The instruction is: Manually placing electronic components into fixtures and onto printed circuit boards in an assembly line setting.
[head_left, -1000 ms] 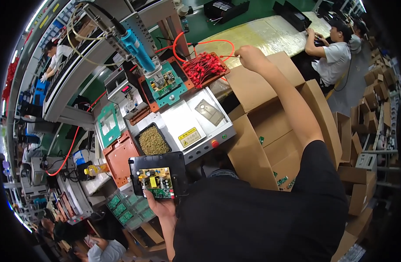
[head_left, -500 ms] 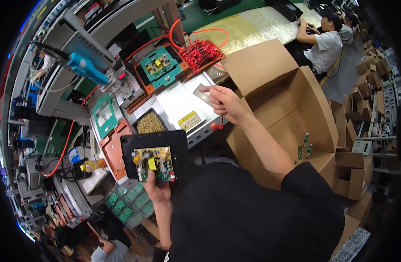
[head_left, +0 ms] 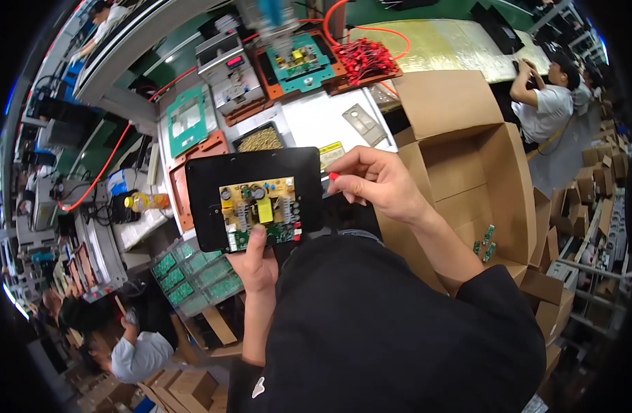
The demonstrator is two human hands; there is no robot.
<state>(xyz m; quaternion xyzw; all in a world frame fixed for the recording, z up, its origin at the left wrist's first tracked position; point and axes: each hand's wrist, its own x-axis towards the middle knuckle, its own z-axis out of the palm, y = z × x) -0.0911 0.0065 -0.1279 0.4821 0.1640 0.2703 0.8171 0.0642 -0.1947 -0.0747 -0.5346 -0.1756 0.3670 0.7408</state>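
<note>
My left hand [head_left: 258, 265] grips a black plate [head_left: 204, 199] from below, its thumb on the lower edge of a circuit board [head_left: 286, 210] lying on the plate. Yellow and dark components crowd the board, with small red ones at its lower right corner. Just right of the plate, my right hand [head_left: 388, 189] pinches a small red piece [head_left: 334, 176] between thumb and forefinger; its exact kind is too small to make out. The red piece is close to the plate's right edge.
Beyond the plate are a tray of brass-coloured small parts [head_left: 259, 140], a flat metal piece [head_left: 363, 124] and a heap of red parts [head_left: 366, 60]. A blue driver [head_left: 270, 12] stands over a teal fixture [head_left: 309, 81] holding another board. An open cardboard box [head_left: 460, 172] flanks my right arm.
My right hand has come back from the bench toward the plate, and the red piece now shows in its fingers. The plate sits higher in view. The blue driver has moved over the fixture.
</note>
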